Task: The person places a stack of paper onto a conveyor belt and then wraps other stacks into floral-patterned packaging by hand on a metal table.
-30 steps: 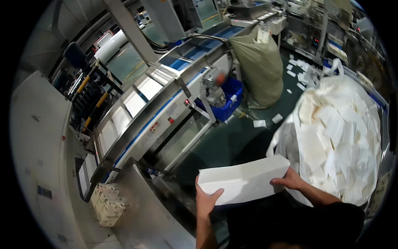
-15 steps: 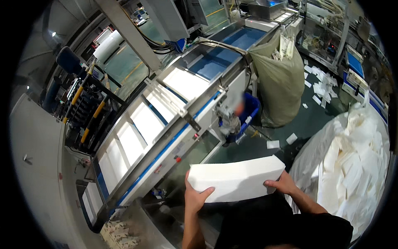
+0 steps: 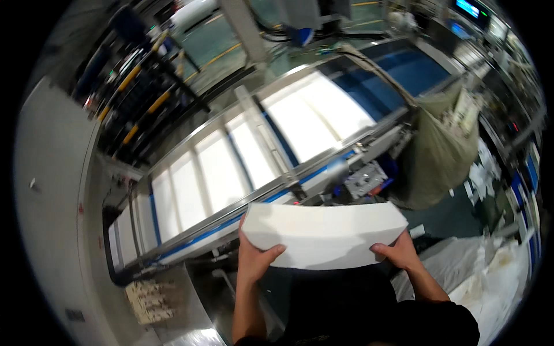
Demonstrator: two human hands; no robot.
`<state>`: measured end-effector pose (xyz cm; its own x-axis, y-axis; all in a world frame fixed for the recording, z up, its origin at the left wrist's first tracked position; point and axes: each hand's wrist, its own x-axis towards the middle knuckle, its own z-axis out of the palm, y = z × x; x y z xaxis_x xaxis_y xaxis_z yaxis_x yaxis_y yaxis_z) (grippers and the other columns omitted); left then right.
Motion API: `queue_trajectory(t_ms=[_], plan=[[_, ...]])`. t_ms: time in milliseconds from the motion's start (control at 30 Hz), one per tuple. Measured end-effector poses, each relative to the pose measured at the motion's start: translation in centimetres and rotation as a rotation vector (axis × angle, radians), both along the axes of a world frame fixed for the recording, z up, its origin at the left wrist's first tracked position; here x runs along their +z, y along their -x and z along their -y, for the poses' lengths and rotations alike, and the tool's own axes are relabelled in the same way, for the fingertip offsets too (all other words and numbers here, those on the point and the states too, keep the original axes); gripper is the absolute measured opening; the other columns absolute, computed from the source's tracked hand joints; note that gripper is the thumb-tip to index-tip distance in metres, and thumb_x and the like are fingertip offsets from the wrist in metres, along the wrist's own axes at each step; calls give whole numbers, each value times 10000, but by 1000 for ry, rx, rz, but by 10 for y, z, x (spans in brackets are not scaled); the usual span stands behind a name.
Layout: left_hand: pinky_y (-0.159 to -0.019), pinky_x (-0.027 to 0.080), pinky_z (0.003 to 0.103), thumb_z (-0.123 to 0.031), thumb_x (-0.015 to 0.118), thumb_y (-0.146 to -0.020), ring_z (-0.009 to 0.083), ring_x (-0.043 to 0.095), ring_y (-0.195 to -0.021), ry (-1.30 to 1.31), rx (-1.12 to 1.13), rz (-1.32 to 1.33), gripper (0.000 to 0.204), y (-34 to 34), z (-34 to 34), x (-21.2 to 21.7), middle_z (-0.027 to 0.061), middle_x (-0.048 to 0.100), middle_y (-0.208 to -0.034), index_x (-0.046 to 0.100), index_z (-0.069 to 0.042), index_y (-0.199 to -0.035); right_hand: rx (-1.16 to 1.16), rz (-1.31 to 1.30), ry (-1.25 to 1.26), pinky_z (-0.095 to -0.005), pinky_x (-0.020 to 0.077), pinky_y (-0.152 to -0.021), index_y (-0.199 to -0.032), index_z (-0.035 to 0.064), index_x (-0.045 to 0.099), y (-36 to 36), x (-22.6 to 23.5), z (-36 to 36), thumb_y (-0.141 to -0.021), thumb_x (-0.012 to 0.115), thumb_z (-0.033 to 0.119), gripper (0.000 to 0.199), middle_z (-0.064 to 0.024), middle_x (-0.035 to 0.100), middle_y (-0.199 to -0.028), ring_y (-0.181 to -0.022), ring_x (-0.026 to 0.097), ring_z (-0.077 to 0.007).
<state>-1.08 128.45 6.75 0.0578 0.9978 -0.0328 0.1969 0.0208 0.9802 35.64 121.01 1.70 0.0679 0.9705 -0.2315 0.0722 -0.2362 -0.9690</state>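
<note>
A thick stack of white paper sheets (image 3: 323,233) is held level in front of my body, sagging slightly in the middle. My left hand (image 3: 257,251) grips its left end, thumb on the near side and fingers hidden behind. At the right end my right hand (image 3: 398,251) clasps it the same way. Just beyond the stack runs a conveyor with a blue belt (image 3: 392,75) and metal side rails. Several white paper stacks (image 3: 222,164) lie in a row along the belt.
A green sack (image 3: 441,158) stands by the conveyor's right part, near a blue bin (image 3: 389,167). At right a clear plastic bag (image 3: 490,277) holds white scrap, and paper scraps (image 3: 485,173) litter the floor. A pale cabinet (image 3: 55,190) stands left.
The view has turned, so the conveyor now lies closer across the front. Both hands keep hold of the paper stack, which is now nearer the conveyor's rail.
</note>
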Motion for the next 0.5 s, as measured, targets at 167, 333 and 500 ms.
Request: queue_trajectory(t_ms=[167,333,500], plan=[[-1050,444,405,-324,950,-672,263,524,-1247,3,76,147,1160,77,-48,13,159,515,-1349,225,-3,-1519,67,-58,-58,-411,468,-1025,-1499,-11,295,78,58,-78,-718,888,327,1038,-155,563,-1307,-1193,567,-253],[-1034,455,409,-359,947,-659,279,526,-1240,-11,102,144,1165,186,-100,17,166,518,-1324,235,5,-1506,58,-88,21,-392,474,-1026,-1538,-18,231,183,67,-133,-699,899,292,1117,-161,543,-1329,-1207,557,-253],[-1023,460,408,-292,912,-666,286,542,-1212,63,74,96,1109,298,-143,8,177,517,-1333,259,13,-1509,112,84,26,-389,485,-1011,-1523,-25,251,281,76,-161,-746,872,235,1028,-151,546,-1334,-1212,557,-241]])
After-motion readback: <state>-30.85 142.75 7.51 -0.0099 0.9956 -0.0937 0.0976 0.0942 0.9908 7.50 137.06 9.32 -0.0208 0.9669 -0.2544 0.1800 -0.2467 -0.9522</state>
